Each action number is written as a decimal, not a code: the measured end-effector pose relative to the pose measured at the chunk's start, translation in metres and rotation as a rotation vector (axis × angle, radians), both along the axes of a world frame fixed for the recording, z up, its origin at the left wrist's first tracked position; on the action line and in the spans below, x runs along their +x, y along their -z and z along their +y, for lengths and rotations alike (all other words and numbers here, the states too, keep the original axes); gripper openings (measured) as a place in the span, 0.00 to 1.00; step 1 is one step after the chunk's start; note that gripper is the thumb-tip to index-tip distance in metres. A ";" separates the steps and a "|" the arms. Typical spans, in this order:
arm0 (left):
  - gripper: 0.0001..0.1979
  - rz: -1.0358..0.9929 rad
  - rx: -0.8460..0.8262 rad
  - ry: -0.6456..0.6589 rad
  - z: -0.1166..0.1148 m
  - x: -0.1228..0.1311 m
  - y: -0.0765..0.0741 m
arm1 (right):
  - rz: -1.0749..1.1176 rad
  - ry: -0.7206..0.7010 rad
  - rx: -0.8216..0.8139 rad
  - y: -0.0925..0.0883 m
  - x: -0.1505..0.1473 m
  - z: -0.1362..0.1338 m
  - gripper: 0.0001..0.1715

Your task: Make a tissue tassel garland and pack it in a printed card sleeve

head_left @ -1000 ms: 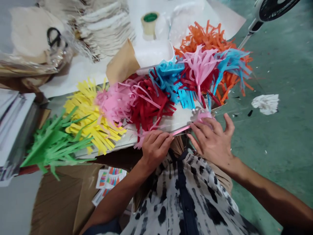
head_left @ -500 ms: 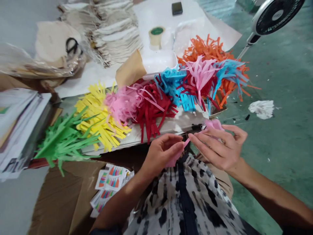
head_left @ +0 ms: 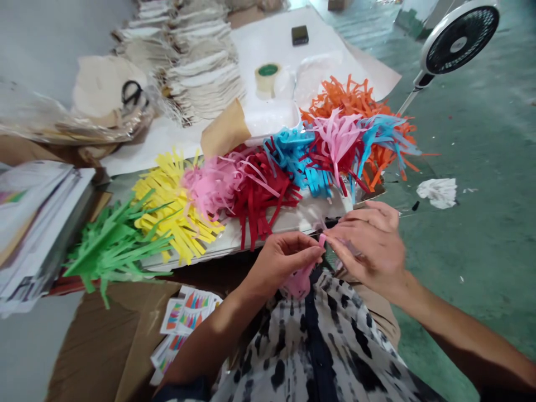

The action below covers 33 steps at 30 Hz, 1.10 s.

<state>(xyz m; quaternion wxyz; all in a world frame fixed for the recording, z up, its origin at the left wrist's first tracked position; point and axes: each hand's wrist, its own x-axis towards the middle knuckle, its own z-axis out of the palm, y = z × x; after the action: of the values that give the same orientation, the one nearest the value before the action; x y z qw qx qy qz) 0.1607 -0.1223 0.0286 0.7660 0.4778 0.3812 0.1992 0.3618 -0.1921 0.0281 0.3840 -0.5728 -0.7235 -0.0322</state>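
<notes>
both of my hands have moved since the earliest frame: then they stood apart with the pink tissue drawn between them along the table edge, and now they meet at the fingertips, nearer my shirt [head_left: 330, 335]. my left hand [head_left: 288, 259] is found grasping, thumb and forefinger pinched on the pink tissue [head_left: 299, 283], a portion of which hangs below that hand against the shirt front. my right hand [head_left: 368, 245] is curled, its fingertips gripping the narrow twisted part of the same piece; motion blur hides the exact placing of the fingers, and more pale pink shows beneath the palm. location of the piece: between the two hands, just off the near edge of the table [head_left: 307, 211]. on that table, bunches of fringed paper lie overlapping in a row, from left to right: green fringe [head_left: 119, 245], yellow fringe [head_left: 167, 204], pink fringe [head_left: 213, 187], dark red fringe [head_left: 262, 195], blue fringe [head_left: 293, 148] and, at the far right, orange fringe [head_left: 343, 99]. behind the row i record a brown paper piece [head_left: 225, 129] and a tape roll [head_left: 267, 86]. printed cards [head_left: 192, 312] lie lower left, beside my left forearm; a fan [head_left: 458, 42] stands upper right.
</notes>
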 end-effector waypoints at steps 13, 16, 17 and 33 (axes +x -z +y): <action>0.13 -0.090 0.240 -0.157 0.015 0.006 0.001 | 0.688 -0.131 -0.311 -0.011 -0.015 0.032 0.07; 0.12 -0.102 0.314 -0.203 0.018 0.001 0.001 | 0.615 -0.119 -0.272 -0.017 -0.021 0.039 0.11; 0.11 -0.107 0.341 -0.230 0.020 -0.002 0.000 | 0.584 -0.133 -0.259 -0.020 -0.024 0.046 0.13; 0.12 0.013 0.291 -0.377 0.068 -0.080 0.003 | -0.424 0.281 -0.723 -0.028 -0.031 0.370 0.19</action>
<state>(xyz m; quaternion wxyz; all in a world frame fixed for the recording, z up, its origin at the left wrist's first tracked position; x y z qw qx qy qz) 0.0812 -0.0542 0.0252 0.6357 0.5048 0.4361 0.3884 0.3304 0.1776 0.0563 -0.0060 -0.7439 -0.6660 0.0542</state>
